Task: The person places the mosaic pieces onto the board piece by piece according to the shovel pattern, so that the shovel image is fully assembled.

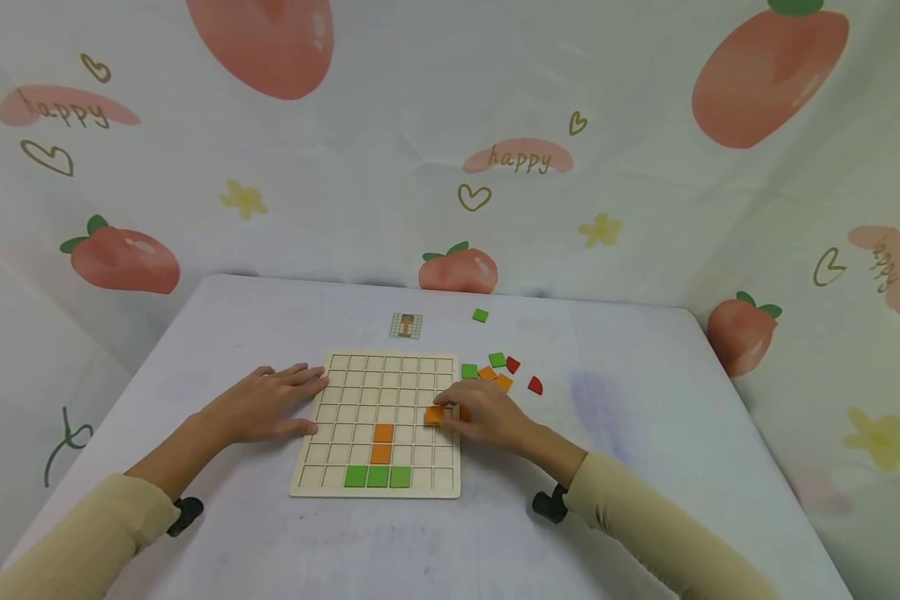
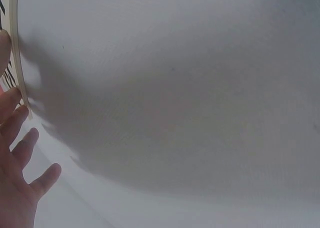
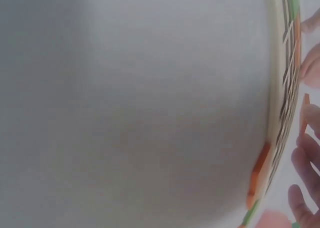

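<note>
A square wooden grid board point(image 1: 345, 398) lies on the table, its lower rows bearing three green tiles point(image 1: 377, 477) side by side and two orange tiles point(image 1: 382, 433) in a column above them. My right hand point(image 1: 487, 414) pinches another orange tile point(image 1: 433, 416) between thumb and finger, over the board's right side. In the right wrist view that pinched tile point(image 3: 304, 115) shows edge-on at the fingertips. Spread along the board's left edge, my left hand point(image 1: 266, 407) touches it with straight fingers. The left wrist view shows its fingertips at the board's rim point(image 2: 17, 52).
Right of the board lie loose orange tiles point(image 1: 503, 382), green tiles point(image 1: 497, 359) and red quarter-round pieces point(image 1: 536, 385). Behind it sit a small pattern card point(image 1: 406, 325) and a lone green tile point(image 1: 480, 315). A printed cloth point(image 1: 360, 233) hangs behind the table.
</note>
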Demonstrator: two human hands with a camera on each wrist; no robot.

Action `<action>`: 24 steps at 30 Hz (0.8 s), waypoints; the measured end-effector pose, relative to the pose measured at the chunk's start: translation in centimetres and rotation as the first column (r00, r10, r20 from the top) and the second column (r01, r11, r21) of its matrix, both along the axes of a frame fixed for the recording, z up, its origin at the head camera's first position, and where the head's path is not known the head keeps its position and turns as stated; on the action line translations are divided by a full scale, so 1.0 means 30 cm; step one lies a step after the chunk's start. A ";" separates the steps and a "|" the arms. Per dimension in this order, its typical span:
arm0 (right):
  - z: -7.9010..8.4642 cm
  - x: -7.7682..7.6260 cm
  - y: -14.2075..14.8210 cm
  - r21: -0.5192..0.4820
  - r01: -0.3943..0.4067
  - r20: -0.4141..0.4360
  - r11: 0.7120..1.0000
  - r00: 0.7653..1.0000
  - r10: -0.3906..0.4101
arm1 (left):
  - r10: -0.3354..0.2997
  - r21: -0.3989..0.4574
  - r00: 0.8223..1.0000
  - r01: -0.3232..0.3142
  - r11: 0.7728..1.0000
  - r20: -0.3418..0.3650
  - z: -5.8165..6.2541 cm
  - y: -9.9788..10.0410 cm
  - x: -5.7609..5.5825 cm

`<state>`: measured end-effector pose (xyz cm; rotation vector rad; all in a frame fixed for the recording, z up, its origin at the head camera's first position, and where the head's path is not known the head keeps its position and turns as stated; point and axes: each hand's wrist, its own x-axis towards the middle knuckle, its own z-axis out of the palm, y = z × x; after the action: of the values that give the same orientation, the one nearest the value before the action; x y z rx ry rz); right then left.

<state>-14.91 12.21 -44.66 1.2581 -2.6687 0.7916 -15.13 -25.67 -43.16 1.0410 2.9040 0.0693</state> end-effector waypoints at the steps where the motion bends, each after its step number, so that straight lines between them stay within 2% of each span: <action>1: 0.003 -0.003 -0.013 -0.002 0.002 0.001 1.000 1.000 -0.002 | 0.000 -0.001 1.000 0.000 1.000 -0.001 0.000 -0.001 0.000; 15: 0.011 -0.046 -0.155 0.020 -0.024 0.063 1.000 0.998 0.023 | -0.011 -0.001 1.000 0.011 1.000 -0.023 -0.007 -0.004 0.000; 24: -0.012 -0.049 -0.190 0.059 -0.037 0.011 0.998 0.999 0.036 | -0.016 0.002 0.999 0.016 1.000 -0.032 -0.013 -0.008 -0.003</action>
<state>-16.38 6.52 -45.02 1.3236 -2.7036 0.7309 -15.21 -25.92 -43.56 1.0749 2.9242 0.0566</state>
